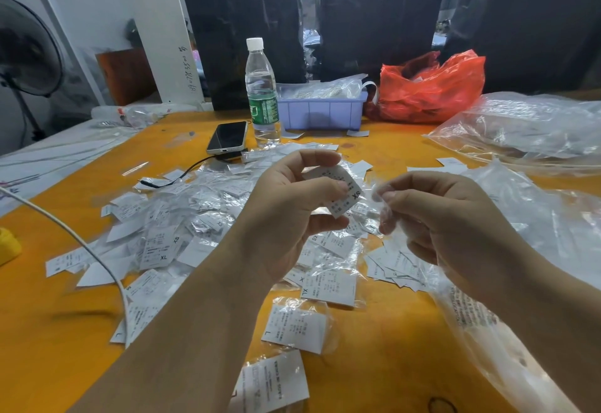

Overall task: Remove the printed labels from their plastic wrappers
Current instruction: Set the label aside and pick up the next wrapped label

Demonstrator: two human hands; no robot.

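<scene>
My left hand (292,214) pinches a small white printed label (344,193) marked XS between thumb and fingers, above the table. Just to its right, my right hand (439,217) pinches a small clear plastic wrapper (380,194), which hangs crumpled from the fingertips. The label and the wrapper sit close together; whether they still touch is unclear. Below both hands a heap of wrapped and loose labels (201,227) covers the orange table (390,331), with sizes such as XL, XS and L showing.
A water bottle (261,94), a phone (227,138) on a cable and a lilac bin (322,110) stand at the back. A red plastic bag (429,87) lies behind right. Large clear bags (527,126) spread along the right side. A white cable (81,243) crosses the left.
</scene>
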